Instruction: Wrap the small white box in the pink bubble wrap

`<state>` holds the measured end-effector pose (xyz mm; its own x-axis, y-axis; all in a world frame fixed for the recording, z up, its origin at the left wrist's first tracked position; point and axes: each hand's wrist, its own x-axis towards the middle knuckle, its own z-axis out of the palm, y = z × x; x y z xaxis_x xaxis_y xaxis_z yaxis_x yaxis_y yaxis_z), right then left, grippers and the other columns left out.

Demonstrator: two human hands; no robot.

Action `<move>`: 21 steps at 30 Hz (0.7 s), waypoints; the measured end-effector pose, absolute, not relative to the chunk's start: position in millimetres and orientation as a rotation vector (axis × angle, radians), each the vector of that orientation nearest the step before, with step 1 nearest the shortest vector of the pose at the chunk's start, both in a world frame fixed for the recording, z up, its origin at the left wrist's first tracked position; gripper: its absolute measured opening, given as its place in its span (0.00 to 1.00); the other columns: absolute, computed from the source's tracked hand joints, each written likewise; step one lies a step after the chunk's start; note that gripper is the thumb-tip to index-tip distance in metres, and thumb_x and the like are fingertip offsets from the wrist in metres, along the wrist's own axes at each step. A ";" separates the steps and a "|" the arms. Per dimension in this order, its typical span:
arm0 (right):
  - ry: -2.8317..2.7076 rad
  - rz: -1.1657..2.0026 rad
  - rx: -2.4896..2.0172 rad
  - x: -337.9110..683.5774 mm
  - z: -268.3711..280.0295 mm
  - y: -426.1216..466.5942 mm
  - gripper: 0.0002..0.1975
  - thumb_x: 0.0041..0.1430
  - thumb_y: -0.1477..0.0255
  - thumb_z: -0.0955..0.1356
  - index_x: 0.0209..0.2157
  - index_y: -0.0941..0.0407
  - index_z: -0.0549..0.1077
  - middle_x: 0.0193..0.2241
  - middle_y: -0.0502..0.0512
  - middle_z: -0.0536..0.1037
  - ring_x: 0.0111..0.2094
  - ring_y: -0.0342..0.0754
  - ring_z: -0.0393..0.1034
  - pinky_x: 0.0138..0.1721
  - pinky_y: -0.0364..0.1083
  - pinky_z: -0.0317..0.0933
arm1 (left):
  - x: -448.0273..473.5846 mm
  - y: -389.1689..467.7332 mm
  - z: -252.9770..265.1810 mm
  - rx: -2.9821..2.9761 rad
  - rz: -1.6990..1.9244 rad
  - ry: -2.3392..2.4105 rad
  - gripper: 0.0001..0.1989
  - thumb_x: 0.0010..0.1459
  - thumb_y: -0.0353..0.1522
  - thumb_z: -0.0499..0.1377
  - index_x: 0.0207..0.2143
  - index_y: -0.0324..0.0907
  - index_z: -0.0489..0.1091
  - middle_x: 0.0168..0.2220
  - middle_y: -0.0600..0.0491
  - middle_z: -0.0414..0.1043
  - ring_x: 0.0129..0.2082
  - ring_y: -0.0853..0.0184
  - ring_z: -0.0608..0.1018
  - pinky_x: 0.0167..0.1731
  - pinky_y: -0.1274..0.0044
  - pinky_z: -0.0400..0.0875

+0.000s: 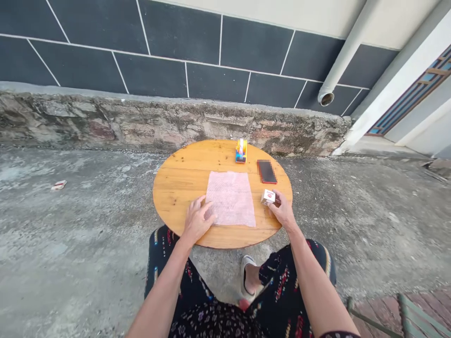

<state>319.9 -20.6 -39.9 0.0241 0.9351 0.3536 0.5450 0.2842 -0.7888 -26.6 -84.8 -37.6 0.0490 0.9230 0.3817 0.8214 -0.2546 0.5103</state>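
A flat pink sheet (pixel 230 197), perhaps bubble wrap or cloth, lies spread on the round wooden table (pixel 176 188). My left hand (pixel 198 218) rests at its lower left edge, fingers apart and holding nothing. On the right side of the table, my right hand (pixel 281 209) grips a small white box (pixel 268 196) with red and dark print, thumb in front and fingers behind. The box is right of the pink sheet, apart from it. Whether it touches the tabletop I cannot tell.
A yellow and blue tape dispenser (pixel 241 151) stands at the table's far edge. Nearer on the right lies a dark phone (pixel 267 172) with a red rim. A stone-based wall (pixel 158 124) rises behind the table, with a drainpipe (pixel 343 56). Litter (pixel 58 185) lies on the concrete.
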 end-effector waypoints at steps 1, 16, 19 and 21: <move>-1.645 0.537 -1.377 320.4 -41.0 -20.1 0.31 0.50 0.68 0.68 0.57 0.60 0.62 0.51 0.66 0.73 0.50 0.56 0.70 0.55 0.59 0.61 | -25.6 -84.9 -37.3 2.203 0.936 1.820 0.21 0.54 0.39 0.59 0.51 0.46 0.71 0.60 0.46 0.59 0.61 0.52 0.60 0.59 0.60 0.57; -1.602 0.561 -1.360 322.0 -44.7 -17.6 0.31 0.49 0.69 0.69 0.56 0.56 0.64 0.50 0.62 0.74 0.49 0.57 0.71 0.54 0.60 0.62 | -22.7 -83.3 -39.8 2.273 0.825 1.874 0.21 0.52 0.36 0.60 0.49 0.47 0.72 0.59 0.49 0.63 0.60 0.52 0.61 0.59 0.60 0.58; -1.592 0.555 -1.347 322.5 -47.2 -16.9 0.30 0.49 0.69 0.69 0.56 0.58 0.65 0.50 0.63 0.74 0.49 0.57 0.71 0.54 0.60 0.62 | -22.1 -84.4 -38.4 2.276 0.815 1.869 0.22 0.51 0.37 0.61 0.50 0.47 0.71 0.59 0.48 0.63 0.60 0.52 0.62 0.58 0.61 0.58; -1.582 0.555 -1.337 323.0 -49.2 -16.0 0.31 0.49 0.68 0.70 0.56 0.58 0.65 0.49 0.64 0.74 0.49 0.57 0.71 0.54 0.60 0.62 | -21.3 -84.8 -38.0 2.277 0.817 1.882 0.23 0.51 0.38 0.61 0.50 0.47 0.71 0.59 0.48 0.62 0.60 0.52 0.62 0.58 0.61 0.58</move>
<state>323.0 -16.0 -49.2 0.0566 0.9270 0.3707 0.4923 0.2971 -0.8182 -21.3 -84.8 -38.0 0.1054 0.9313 0.3487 0.8905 -0.2445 0.3837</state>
